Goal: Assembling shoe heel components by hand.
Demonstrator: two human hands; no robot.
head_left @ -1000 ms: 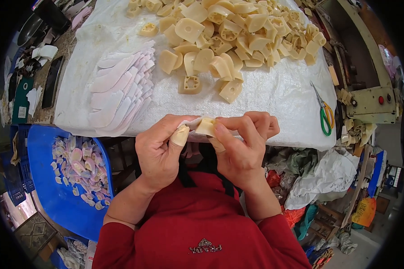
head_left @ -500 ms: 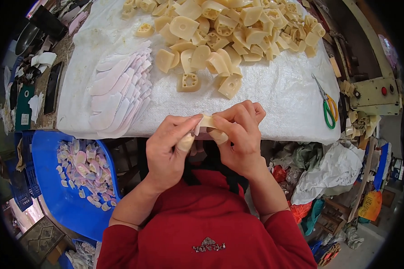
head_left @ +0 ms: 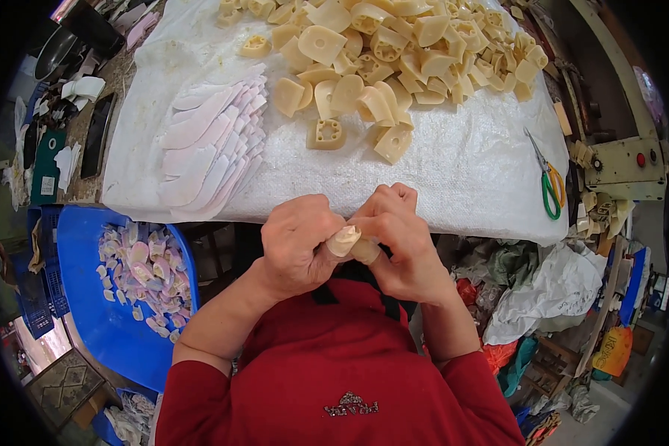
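Note:
My left hand [head_left: 297, 241] and my right hand [head_left: 400, 236] are pressed together just below the table's front edge, both closed around one small cream-coloured plastic piece [head_left: 344, 239]. Only the piece's rounded end shows between the thumbs; the rest is hidden by my fingers. Beyond the hands, a large heap of similar cream plastic pieces [head_left: 379, 52] lies on the white woven cloth [head_left: 453, 163]. A fanned stack of pale pink sheet pieces [head_left: 208, 145] lies at the cloth's left side.
A blue tub [head_left: 89, 297] at my lower left holds several pink-wrapped pieces [head_left: 145, 267]. Green-handled scissors [head_left: 548, 186] lie at the cloth's right edge. A machine with a red button [head_left: 624, 167] stands to the right. Bags and clutter sit on the floor at lower right.
Both hands have drawn closer together and dropped slightly below the table edge. The cream piece is now more enclosed by the fingers, with less of it showing.

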